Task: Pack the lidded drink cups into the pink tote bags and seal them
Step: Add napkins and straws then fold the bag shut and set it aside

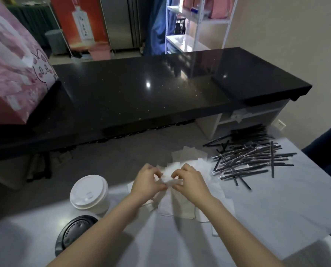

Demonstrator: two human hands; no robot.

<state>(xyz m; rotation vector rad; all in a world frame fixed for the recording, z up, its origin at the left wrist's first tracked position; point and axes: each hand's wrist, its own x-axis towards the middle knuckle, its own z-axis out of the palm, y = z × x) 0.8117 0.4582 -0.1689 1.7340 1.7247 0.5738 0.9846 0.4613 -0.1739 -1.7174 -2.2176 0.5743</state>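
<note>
Left hand [147, 183] and right hand [189, 182] side by side, fingers curled, pinching white napkin [167, 173], right of white-lidded cup [88, 191], black lid [74, 233] embossed "CAUTION"

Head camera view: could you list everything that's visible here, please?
White-lidded cup: one, white, table's left side.
Black-lidded cup: one, black lid, nearer than the white one.
Napkins: loose pile, white, table centre.
Wrapped straws: many, black, table's right.
Pink tote bag: one, pink, counter's left end.
Counter: one, black, behind table.
Table: one, white, foreground.
Left hand, right hand: two, fingers pinching the napkins.
</note>
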